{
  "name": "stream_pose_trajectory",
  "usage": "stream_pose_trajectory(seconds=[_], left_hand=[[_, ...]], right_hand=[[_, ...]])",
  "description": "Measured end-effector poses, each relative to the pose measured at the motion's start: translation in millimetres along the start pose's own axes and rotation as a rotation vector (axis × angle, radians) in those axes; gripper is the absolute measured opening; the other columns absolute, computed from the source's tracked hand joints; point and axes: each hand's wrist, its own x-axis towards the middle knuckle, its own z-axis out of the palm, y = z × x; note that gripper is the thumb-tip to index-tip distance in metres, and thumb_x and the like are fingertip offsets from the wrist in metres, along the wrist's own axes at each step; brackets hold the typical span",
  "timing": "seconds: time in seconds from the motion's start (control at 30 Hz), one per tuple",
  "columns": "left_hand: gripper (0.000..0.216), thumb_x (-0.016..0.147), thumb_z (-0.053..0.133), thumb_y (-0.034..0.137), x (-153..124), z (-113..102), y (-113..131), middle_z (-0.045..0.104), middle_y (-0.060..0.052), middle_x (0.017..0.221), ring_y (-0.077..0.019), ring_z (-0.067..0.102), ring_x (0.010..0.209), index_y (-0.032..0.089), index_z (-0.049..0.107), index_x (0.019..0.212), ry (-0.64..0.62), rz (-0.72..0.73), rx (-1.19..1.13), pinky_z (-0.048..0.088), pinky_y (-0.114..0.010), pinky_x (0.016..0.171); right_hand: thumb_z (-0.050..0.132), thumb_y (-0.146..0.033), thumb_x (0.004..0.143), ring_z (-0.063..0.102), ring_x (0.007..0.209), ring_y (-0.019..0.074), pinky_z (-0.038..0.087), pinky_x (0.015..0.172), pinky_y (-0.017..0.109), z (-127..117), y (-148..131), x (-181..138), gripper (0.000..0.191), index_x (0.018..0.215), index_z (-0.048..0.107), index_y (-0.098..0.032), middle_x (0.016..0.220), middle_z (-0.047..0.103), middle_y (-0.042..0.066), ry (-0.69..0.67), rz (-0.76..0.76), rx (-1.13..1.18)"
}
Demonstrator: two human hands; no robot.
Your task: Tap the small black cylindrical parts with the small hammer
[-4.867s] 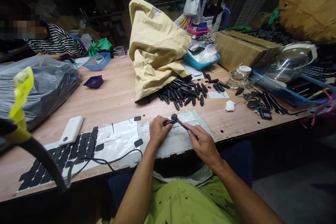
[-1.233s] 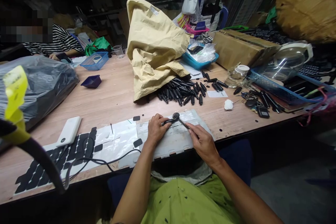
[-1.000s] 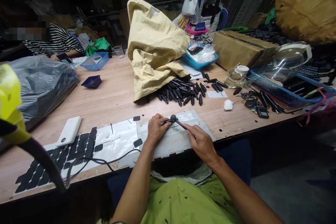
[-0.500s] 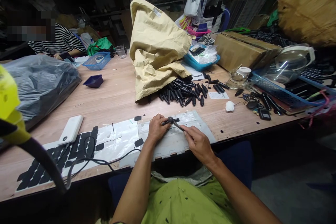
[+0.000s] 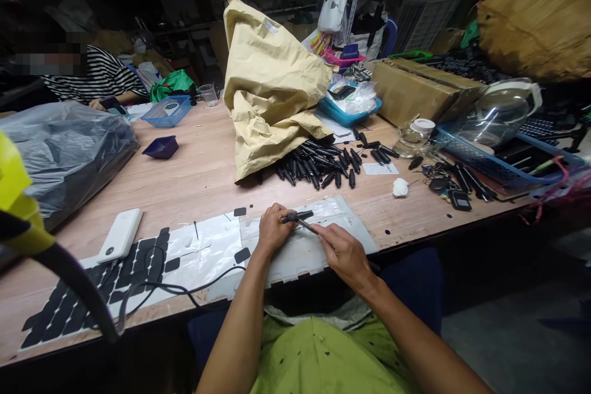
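Observation:
My right hand [image 5: 342,252] is closed round the handle of a small hammer [image 5: 307,226], which points up and to the left. The hammer's dark head lies over or against a slim black piece [image 5: 305,215], and I cannot tell whether they touch. My left hand [image 5: 272,231] is closed on the near end of that black piece, partly hiding it. Both hands are above a greyish-white board [image 5: 295,258] at the table's front edge. Beyond them a heap of black pen-shaped parts [image 5: 318,163] spills from a crumpled cream bag [image 5: 272,86].
A white power bank [image 5: 120,234] with a cable lies left on a sheet of black stickers [image 5: 64,301]. A purple tray [image 5: 160,146] and a grey plastic-wrapped bundle [image 5: 69,148] are farther left. Blue basket [image 5: 508,166], jar [image 5: 415,137] and carton [image 5: 415,89] stand right. A co-worker [image 5: 106,77] sits far left.
The hammer's head has come down and slightly left over the black piece and has turned. My left hand stays about in place. The whole view has shifted a little.

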Motion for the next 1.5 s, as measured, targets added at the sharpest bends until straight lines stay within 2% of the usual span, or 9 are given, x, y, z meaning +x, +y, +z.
stream_pose_trajectory(seconds=[0.17,0.33,0.43,0.73,0.83,0.93,1.03,1.2,1.5], left_hand=[[0.023,0.077,0.074,0.020,-1,0,2,0.062,0.000,0.088,-0.0195,0.061,0.090,0.030,0.079,0.096,0.014,-0.012,0.010,0.049,-0.033,0.084],[0.020,0.078,0.074,0.024,-3,-3,5,0.062,-0.001,0.090,-0.0207,0.060,0.092,0.029,0.079,0.097,0.013,-0.018,0.013,0.049,-0.035,0.085],[0.020,0.080,0.073,0.023,-5,-4,5,0.063,-0.002,0.091,-0.0214,0.060,0.093,0.029,0.079,0.097,0.003,-0.019,0.012,0.048,-0.036,0.085],[0.018,0.082,0.069,0.021,-8,-8,2,0.064,-0.003,0.096,-0.0234,0.058,0.098,0.027,0.077,0.096,-0.032,-0.022,0.006,0.046,-0.039,0.091],[0.016,0.083,0.069,0.027,-24,-13,7,0.065,-0.005,0.108,-0.0263,0.056,0.109,0.027,0.078,0.097,-0.139,0.024,-0.069,0.043,-0.045,0.100],[0.016,0.082,0.073,0.034,-53,-12,15,0.061,-0.006,0.131,-0.0299,0.049,0.126,0.030,0.079,0.096,-0.332,0.168,-0.166,0.038,-0.048,0.110],[0.019,0.075,0.080,0.033,-79,-4,23,0.054,-0.004,0.145,-0.0349,0.040,0.137,0.032,0.081,0.093,-0.450,0.306,-0.087,0.030,-0.052,0.117],[0.032,0.067,0.082,0.021,-92,9,28,0.048,-0.004,0.152,-0.0396,0.032,0.143,0.032,0.080,0.098,-0.430,0.368,0.152,0.021,-0.060,0.119],[0.027,0.069,0.079,0.025,-91,7,28,0.051,-0.003,0.150,-0.0395,0.033,0.143,0.033,0.080,0.096,-0.421,0.371,0.133,0.023,-0.059,0.119]], right_hand=[[0.042,-0.023,0.098,0.067,0.090,0.0190,0.055,0.080,0.031,-7,17,3,0.038,0.126,0.069,-0.029,0.095,0.072,0.005,0.088,0.047,0.038],[0.047,-0.018,0.094,0.057,0.077,0.0207,0.044,0.070,0.032,-18,50,7,0.034,0.113,0.075,-0.027,0.080,0.066,0.006,0.155,0.090,-0.313],[0.050,-0.016,0.092,0.051,0.074,0.0210,0.038,0.067,0.032,-17,61,8,0.032,0.109,0.076,-0.026,0.078,0.063,0.006,0.171,0.090,-0.433],[0.052,-0.017,0.091,0.050,0.076,0.0214,0.038,0.069,0.033,-11,57,8,0.031,0.109,0.075,-0.027,0.079,0.060,0.006,0.207,0.106,-0.455],[0.052,-0.017,0.091,0.051,0.077,0.0215,0.038,0.069,0.033,-10,57,9,0.030,0.109,0.075,-0.027,0.080,0.061,0.006,0.213,0.107,-0.453],[0.052,-0.017,0.091,0.051,0.078,0.0217,0.038,0.070,0.034,-10,57,8,0.032,0.111,0.074,-0.027,0.082,0.062,0.006,0.202,0.118,-0.439],[0.052,-0.016,0.091,0.050,0.079,0.0219,0.038,0.070,0.034,-11,57,8,0.032,0.112,0.074,-0.027,0.083,0.062,0.007,0.189,0.128,-0.422],[0.052,-0.017,0.092,0.050,0.078,0.0218,0.038,0.070,0.034,-11,56,8,0.031,0.110,0.074,-0.026,0.082,0.063,0.006,0.204,0.118,-0.447],[0.051,-0.016,0.091,0.050,0.078,0.0215,0.038,0.071,0.033,-11,57,7,0.031,0.109,0.074,-0.026,0.082,0.062,0.006,0.215,0.112,-0.419]])
